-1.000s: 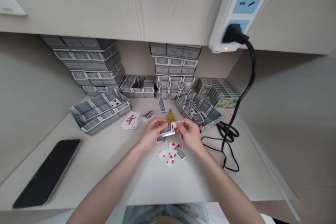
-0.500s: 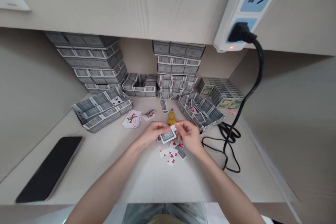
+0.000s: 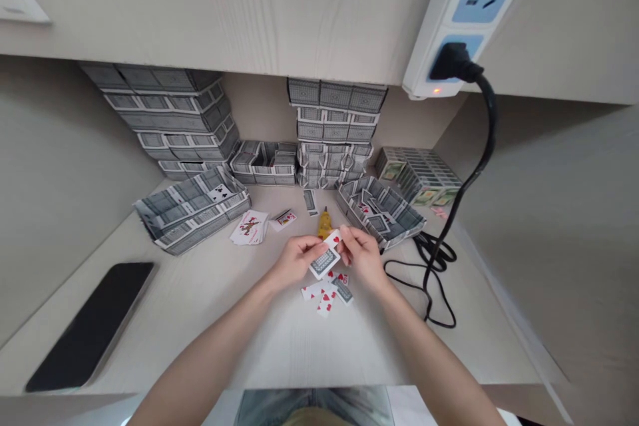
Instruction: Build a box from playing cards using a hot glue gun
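Note:
A playing card (image 3: 325,263), grey patterned back showing, is gripped between the thumb and fingers of my left hand (image 3: 293,259). Its upper part looks folded over, with a white strip and a red heart visible. At that upper right edge, my right hand (image 3: 363,256) pinches the card with thumb and forefinger. Just beyond the hands lies a yellow glue gun (image 3: 325,221), partly hidden by them. Below the card, several cut or folded heart card pieces (image 3: 327,298) and a grey-backed piece (image 3: 343,290) lie loose on the table (image 3: 279,353).
Card-built trays stand left (image 3: 194,210) and right (image 3: 382,213). A joker-topped card stack (image 3: 248,227) lies left of centre. Box towers (image 3: 342,126) rise behind, beneath an overhanging panel. A black cable (image 3: 486,160) hangs from the power strip (image 3: 449,60); a phone (image 3: 90,326) lies left.
The card has turned slightly and its upper part now shows a red heart. My right-hand fingers have shifted along its edge, and the view has moved slightly.

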### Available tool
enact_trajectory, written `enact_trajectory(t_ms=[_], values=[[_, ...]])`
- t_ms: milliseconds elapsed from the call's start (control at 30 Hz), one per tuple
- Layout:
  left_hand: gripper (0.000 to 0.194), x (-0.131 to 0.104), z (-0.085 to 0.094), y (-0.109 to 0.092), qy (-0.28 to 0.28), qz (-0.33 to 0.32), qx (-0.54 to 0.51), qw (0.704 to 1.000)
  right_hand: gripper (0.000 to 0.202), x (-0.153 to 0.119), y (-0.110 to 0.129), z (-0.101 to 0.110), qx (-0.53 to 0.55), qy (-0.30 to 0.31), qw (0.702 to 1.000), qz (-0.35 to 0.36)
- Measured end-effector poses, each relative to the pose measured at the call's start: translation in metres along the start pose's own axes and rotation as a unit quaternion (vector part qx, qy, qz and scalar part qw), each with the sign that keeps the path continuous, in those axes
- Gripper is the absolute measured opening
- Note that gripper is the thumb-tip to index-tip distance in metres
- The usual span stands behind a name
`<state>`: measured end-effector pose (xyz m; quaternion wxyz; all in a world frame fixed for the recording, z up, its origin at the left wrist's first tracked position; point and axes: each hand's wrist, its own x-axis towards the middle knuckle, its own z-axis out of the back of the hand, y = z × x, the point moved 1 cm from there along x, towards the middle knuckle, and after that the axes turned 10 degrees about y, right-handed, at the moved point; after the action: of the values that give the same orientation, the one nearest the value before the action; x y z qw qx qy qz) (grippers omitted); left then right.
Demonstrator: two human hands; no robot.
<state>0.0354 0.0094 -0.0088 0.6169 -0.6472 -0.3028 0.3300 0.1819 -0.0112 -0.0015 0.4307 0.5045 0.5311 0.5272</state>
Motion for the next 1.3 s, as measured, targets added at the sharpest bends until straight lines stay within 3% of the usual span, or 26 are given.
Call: enact_trajectory(t_ms=[200,567,1300], values=[[0.030,0.0004,-0.0019,0.0036,-0.035,0.020,-0.043,0.998,0.043,0.0027,-0.0060,0.0032,0.043,-0.012,0.998,-0.034],[0.034,-0.0061,-0.0092,-0.0017,0.010,-0.011,0.018,1.000,0.037,0.0013,-0.0075,0.0008,0.052,0.034,0.996,-0.069],[0.039,-0.0047,-0.0054,-0.0022,0.036,-0.011,0.031,0.999,0.032,0.0003,-0.0041,-0.0001,0.088,0.015,0.994,-0.063]])
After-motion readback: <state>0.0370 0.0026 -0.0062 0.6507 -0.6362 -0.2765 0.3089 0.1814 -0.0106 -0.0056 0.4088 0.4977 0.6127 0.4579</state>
